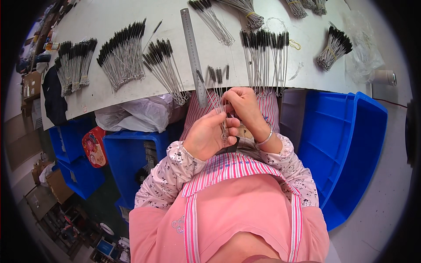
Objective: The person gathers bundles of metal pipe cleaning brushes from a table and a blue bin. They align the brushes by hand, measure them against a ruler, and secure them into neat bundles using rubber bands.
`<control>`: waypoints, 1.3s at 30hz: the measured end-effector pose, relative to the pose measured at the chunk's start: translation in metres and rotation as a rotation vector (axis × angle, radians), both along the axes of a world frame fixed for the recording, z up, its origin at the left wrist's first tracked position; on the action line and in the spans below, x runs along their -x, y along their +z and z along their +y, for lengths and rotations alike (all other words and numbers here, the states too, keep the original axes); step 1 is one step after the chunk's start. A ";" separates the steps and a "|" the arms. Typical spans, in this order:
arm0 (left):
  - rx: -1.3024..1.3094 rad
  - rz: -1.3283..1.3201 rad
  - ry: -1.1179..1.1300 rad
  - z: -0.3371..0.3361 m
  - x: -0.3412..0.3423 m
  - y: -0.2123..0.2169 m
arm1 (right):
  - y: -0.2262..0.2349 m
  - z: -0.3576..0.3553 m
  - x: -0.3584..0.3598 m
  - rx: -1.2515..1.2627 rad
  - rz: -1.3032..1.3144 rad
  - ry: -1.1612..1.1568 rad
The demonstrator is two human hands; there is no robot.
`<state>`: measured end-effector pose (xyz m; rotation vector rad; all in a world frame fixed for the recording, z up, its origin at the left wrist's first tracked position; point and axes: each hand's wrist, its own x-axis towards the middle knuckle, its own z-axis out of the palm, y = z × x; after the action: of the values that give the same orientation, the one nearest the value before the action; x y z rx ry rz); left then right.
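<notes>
In front of my body, at the table's near edge, my left hand (207,136) is closed round the looped ends of several thin wire brushes (215,75) with black bristle tips. The tips point away from me. My right hand (244,104) pinches the stem of one wire brush (227,70) beside that bunch; its fingertips are partly hidden. Just left of the held brushes lies a steel ruler (189,46). A row of loose brushes (264,57) lies past my right hand, and another loose group (166,65) lies left of the ruler.
The white table (302,81) bears more brush piles (123,57) on the left and tied bundles (334,48) on the right. A large blue bin (326,131) stands at my right. Blue crates (125,153) and a white plastic bag (140,113) are at my left.
</notes>
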<state>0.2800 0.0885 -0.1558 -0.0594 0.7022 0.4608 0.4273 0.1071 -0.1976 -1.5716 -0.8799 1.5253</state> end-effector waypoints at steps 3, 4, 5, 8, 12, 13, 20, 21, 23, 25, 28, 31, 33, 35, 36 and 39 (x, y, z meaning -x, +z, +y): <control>-0.053 -0.013 0.004 -0.001 0.000 -0.002 | -0.005 -0.001 0.001 -0.001 0.013 -0.017; -0.071 -0.021 0.006 -0.001 0.000 -0.002 | -0.006 -0.001 0.002 -0.004 0.019 -0.024; -0.086 -0.025 -0.006 -0.001 0.000 0.000 | -0.007 0.000 0.001 0.008 0.046 0.001; -0.122 -0.047 -0.036 0.000 -0.001 0.003 | -0.006 0.001 0.000 0.073 0.200 0.027; -0.148 -0.084 -0.048 -0.001 0.000 0.003 | 0.005 0.001 0.000 0.196 0.492 -0.028; -0.155 -0.088 -0.048 -0.001 0.000 0.004 | 0.006 0.001 -0.001 0.215 0.537 -0.030; -0.214 0.037 -0.057 -0.003 -0.003 0.000 | 0.002 0.000 -0.001 0.141 0.366 0.029; -0.217 0.050 -0.046 -0.004 -0.004 -0.002 | 0.000 0.000 0.000 0.130 0.329 0.044; -0.220 0.052 -0.009 -0.004 -0.002 -0.010 | 0.004 -0.001 0.001 0.125 0.313 0.079; -0.220 0.030 0.044 -0.007 0.001 -0.021 | 0.016 -0.002 0.004 0.136 0.357 0.118; -0.298 0.056 0.106 -0.012 0.003 -0.031 | 0.004 -0.004 0.010 0.043 0.256 0.120; -0.374 0.356 0.181 -0.019 -0.006 -0.025 | 0.012 -0.008 0.020 0.105 0.394 -0.024; -0.444 0.479 0.228 -0.028 -0.005 -0.035 | 0.001 -0.011 0.025 0.027 0.372 -0.013; -0.478 0.517 0.251 -0.034 -0.002 -0.039 | -0.005 -0.013 0.028 -0.005 0.280 0.036; -0.477 0.491 0.253 -0.035 -0.001 -0.040 | -0.010 -0.014 0.031 -0.126 0.146 0.057; -0.483 0.462 0.286 -0.040 0.003 -0.047 | -0.019 -0.016 0.040 -0.348 -0.183 0.105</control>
<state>0.2766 0.0488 -0.2025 0.4185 1.0215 0.9259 0.3871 0.0906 -0.2165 -1.4403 -1.2738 1.2288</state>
